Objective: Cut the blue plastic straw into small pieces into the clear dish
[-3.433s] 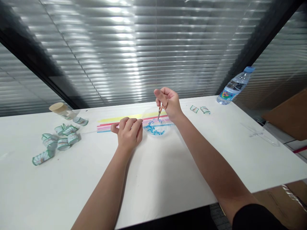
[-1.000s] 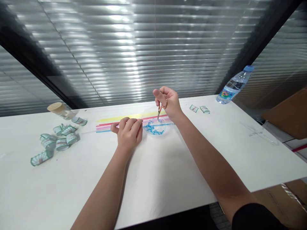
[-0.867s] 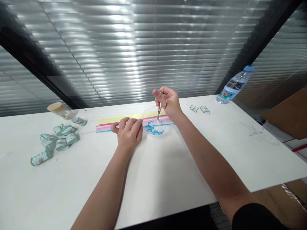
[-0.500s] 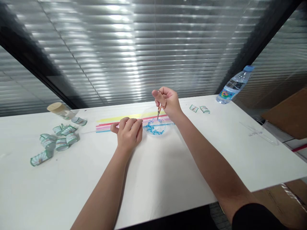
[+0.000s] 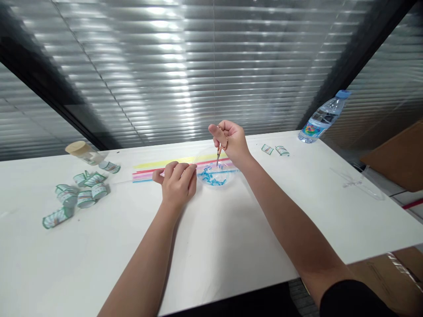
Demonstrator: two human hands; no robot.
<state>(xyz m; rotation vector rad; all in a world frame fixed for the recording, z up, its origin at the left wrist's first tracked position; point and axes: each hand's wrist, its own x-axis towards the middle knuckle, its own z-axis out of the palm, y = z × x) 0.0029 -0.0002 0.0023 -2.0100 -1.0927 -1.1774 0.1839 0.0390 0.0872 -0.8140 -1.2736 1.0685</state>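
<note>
Bright streaks glare on the blinds [image 5: 172, 57]; the white counter [image 5: 82, 264] is well lit, with a soft grey shadow between the arms [image 5: 280, 209]. Edges look stretched, and details in the clear bowl [image 5: 232, 178] seem slightly blurred.

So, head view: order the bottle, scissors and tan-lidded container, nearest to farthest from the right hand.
1. Scissors: held in the right hand.
2. Bottle: on the table, back right.
3. Tan-lidded container: back left.

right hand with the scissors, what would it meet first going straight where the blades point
Likely the blue pieces in the clear bowl, below the scissors in the right hand, though depth is unclear.
</note>
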